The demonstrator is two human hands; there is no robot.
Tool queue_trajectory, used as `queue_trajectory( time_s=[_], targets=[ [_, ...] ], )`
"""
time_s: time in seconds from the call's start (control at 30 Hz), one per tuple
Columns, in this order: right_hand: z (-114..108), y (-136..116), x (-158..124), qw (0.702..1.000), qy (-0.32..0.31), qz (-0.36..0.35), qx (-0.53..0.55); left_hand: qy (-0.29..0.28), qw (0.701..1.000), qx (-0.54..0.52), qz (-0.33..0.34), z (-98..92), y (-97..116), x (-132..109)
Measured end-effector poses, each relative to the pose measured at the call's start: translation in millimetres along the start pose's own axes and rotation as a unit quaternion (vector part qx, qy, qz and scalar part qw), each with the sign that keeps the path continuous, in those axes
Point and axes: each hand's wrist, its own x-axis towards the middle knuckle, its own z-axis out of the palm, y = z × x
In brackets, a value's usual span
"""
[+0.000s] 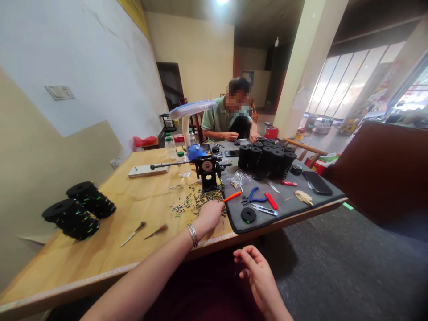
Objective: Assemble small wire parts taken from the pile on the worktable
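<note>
My left hand [210, 215] reaches onto the wooden table [110, 240] and rests, fingers curled, on a scatter of small coloured beads [195, 203]; whether it pinches any bead is hidden. A silver bracelet [192, 235] circles that wrist. My right hand [256, 272] hovers below the table edge over my lap, fingers loosely bent, holding nothing. Just beyond the beads stands a small black hand-crank winder [207, 171]. An orange-handled tool [232, 196] lies close to my left fingertips on the grey mat [301, 207].
Black spools [267, 158] stand stacked on the mat, more spools [78, 209] at the table's left. Blue pliers [254, 196], a red tool [271, 200], a cutter [264, 209] and a phone [317, 183] lie on the mat. Another person [227, 118] sits opposite. Two picks [143, 231] lie near me.
</note>
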Motion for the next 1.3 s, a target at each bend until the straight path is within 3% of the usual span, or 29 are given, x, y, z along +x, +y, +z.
queue_trajectory(
  time_s=[0.27,0.43,0.63,0.77,0.83,0.97,1.1,1.2,1.3],
  targets=[
    [-2.8,-6.6,0.6,0.999,0.024,0.028,0.028,0.018,0.999,-0.027,-0.02,0.1,3.9,-2.5],
    [-3.1,-11.8,0.4,0.999,0.017,0.03,0.031,0.064,0.994,-0.089,-0.009,-10.2,4.9,-11.2],
    [-5.3,-20.2,0.4,0.998,0.024,0.034,0.052,0.11,0.966,-0.232,0.008,-26.9,0.7,-39.2],
    [-4.5,-24.7,1.4,0.997,0.03,0.04,0.057,0.104,0.937,-0.335,0.002,-22.1,-3.0,-64.3],
    [-1.6,-25.6,0.4,0.997,0.025,0.043,0.059,0.09,0.895,-0.436,-0.02,-15.1,-3.7,-78.8],
    [11.6,-20.2,-8.7,0.998,-0.025,0.045,0.023,0.002,0.746,-0.66,-0.092,-0.3,2.2,-112.0],
    [29.7,-2.9,-22.9,0.988,-0.126,0.074,-0.047,-0.053,0.607,-0.78,-0.141,12.1,13.3,-141.6],
    [40.3,10.3,-29.1,0.976,-0.181,0.074,-0.092,-0.047,0.532,-0.829,-0.166,22.0,17.6,-155.6],
    [46.8,18.0,-29.5,0.97,-0.202,0.071,-0.113,-0.038,0.484,-0.857,-0.174,31.5,17.7,-162.7]
  ],
)
